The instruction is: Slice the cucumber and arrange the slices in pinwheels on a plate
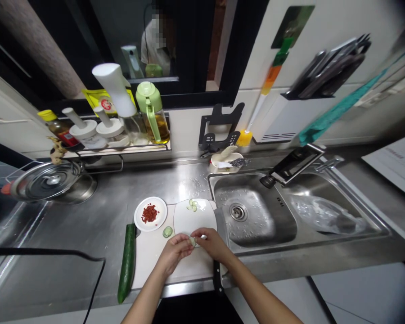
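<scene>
My left hand and my right hand meet over the near edge of a white square plate, both pinching a thin pale-green cucumber slice. Several cucumber slices lie fanned out near the plate's far edge. Left of the plate, a small pile of cucumber slices rests on the cutting board. A round white plate with chopped red pieces stands behind it. Along the board's left edge lies a long dark-green cucumber. A knife with a black handle sits by my right wrist.
To the right is a steel double sink with a plastic bag in its right basin. Bottles and jars line a rack at the back left. A lidded pot stands left, and a black cable crosses the counter.
</scene>
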Motion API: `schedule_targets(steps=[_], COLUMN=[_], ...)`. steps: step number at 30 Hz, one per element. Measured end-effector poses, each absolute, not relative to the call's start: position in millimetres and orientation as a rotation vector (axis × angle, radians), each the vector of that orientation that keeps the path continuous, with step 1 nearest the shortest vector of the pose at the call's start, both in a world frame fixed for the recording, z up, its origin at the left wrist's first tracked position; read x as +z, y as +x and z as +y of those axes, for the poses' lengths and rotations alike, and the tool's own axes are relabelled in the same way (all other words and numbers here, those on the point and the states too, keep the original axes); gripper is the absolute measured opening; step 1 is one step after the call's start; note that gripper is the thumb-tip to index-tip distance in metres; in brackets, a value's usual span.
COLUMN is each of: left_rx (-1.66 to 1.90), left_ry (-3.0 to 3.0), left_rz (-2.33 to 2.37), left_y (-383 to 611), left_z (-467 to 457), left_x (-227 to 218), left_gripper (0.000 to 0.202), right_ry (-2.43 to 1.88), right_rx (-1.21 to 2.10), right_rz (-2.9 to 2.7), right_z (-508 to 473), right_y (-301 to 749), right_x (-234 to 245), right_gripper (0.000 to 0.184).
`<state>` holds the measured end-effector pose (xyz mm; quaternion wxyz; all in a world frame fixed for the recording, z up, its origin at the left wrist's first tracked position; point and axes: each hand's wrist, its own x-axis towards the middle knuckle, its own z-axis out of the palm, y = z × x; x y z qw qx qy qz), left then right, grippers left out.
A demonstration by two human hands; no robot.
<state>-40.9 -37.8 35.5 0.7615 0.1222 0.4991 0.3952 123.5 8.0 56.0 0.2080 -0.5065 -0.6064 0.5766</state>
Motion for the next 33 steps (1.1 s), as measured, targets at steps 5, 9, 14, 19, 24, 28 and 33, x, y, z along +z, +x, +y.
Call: schedule_targets(steps=[5,9,14,19,24,28,33], left_rx=[0.922,0.929,0.907,0.919,0.896,0.757,0.651], left_ry=[0.081,0.058,0.05,0.108,0.36,0.773,1.131], left_rz=[1.053,1.068,1.091,1.126,1.294,1.576,1.79], left_y=[-31.5,-21.7,-13.0,-5.9,7.7,20.6,31.5], left_z=[-35.7,-27.0,-14.4,-3.6,10.4,22.7,33.9], left_x=[33.5,35.6,36.3,25.6,14.7,11.7,10.6], left_gripper=[0.019,0.016,0.024,0.027,0.017,0.008,0.007], right_ry=[-1.411,-1.419,-1.432,-1.446,-1.543,-1.639,-1.69], right_rx=[1.531,1.418,1.328,1.337,1.063,0.936,0.819], right_rz=[-1.789,-1.935,-2.01,-2.077,-2.382,-2.472,-2.595], right_z=[8.1,9.5,17.2,35.1,59.2,77.1,93.4], right_y=[128.9,136.4,148.1,159.4,166.7,168.8,167.2], right_x=[65.0,66.8,67.0,62.9,54.3,48.7,46.5], right_gripper=[0.015,0.014,0.015,0.019,0.02,0.017,0.013])
